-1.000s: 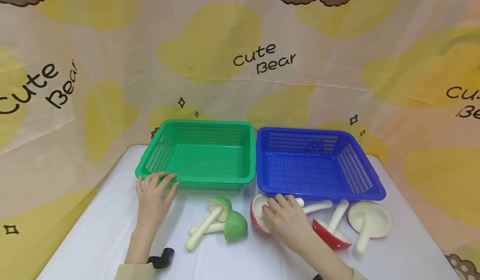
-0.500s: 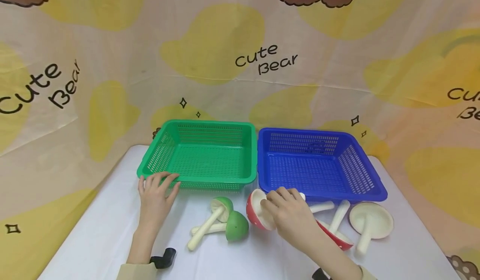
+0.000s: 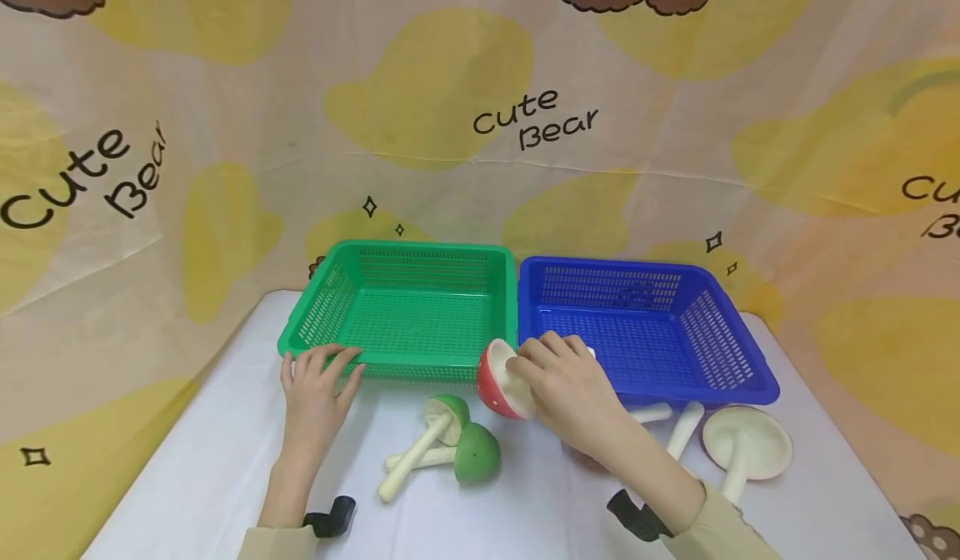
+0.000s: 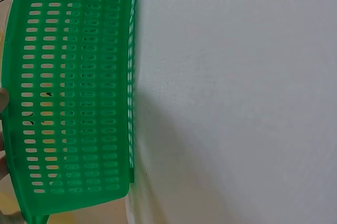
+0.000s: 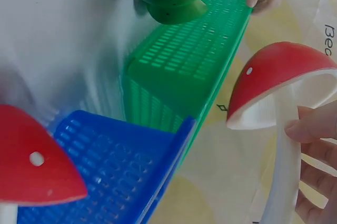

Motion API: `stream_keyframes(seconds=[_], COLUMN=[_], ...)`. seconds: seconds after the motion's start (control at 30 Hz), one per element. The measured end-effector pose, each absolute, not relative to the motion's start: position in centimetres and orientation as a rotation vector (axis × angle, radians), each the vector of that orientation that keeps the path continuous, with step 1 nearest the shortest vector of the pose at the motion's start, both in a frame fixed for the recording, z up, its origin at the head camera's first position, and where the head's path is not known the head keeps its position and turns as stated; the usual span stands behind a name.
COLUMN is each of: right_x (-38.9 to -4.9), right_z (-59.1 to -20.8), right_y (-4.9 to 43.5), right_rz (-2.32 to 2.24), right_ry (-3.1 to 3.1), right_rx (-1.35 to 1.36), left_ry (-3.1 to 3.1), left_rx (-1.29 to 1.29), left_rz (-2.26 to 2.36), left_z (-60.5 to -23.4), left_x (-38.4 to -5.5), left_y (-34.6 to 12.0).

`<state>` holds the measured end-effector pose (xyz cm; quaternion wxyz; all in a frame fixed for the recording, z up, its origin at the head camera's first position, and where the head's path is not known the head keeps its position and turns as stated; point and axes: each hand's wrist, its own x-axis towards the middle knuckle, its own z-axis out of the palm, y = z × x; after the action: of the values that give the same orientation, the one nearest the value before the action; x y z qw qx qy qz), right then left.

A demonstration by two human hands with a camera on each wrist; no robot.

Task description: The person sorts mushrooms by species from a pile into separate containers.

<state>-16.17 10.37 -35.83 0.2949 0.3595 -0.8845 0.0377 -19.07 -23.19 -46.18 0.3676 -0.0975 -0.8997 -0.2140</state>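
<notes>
My right hand (image 3: 566,389) pinches the white stem of a toy mushroom (image 5: 284,77) with a red, white-dotted cap. It holds the mushroom raised at the front of the blue basket (image 3: 750,389), near where the green basket (image 3: 420,358) meets it. The cap (image 3: 497,381) faces left, and the hand hides much of the stem. My left hand (image 3: 315,393) grips the green basket's front-left rim, fingers over the edge and thumb on the near side. Two green-capped toy mushrooms (image 3: 477,453) lie crossed on the white table below the green basket.
Several other toy mushrooms lie in front of the blue basket, among them a pale one (image 3: 742,443) at the right; my right forearm partly covers the rest. Both baskets stand side by side against a patterned cloth backdrop (image 3: 420,85). Black wrist gear (image 3: 330,517) sits by my left wrist.
My right hand has lifted the red mushroom off the table and moved it up and slightly left, toward the baskets' front rims. My left hand has stayed at the green basket's rim.
</notes>
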Motion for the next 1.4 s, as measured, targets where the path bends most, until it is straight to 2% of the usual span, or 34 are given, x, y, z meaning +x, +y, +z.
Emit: stream_keyframes(seconds=[1.03,1.4], right_x=[-24.2,-27.1], right_z=[-36.1,-37.8], right_y=[2.9,0.6], right_rz=[0.446,0.564], right_ry=[-2.533,-2.704], right_rx=[0.88,0.826], left_ry=[-2.296,-2.298], left_rx=[-0.248,-0.239], left_rz=[-0.566,-0.587], left_z=[-46.1,-46.1], left_x=[-19.0,-19.1], left_y=[-23.2,-23.2])
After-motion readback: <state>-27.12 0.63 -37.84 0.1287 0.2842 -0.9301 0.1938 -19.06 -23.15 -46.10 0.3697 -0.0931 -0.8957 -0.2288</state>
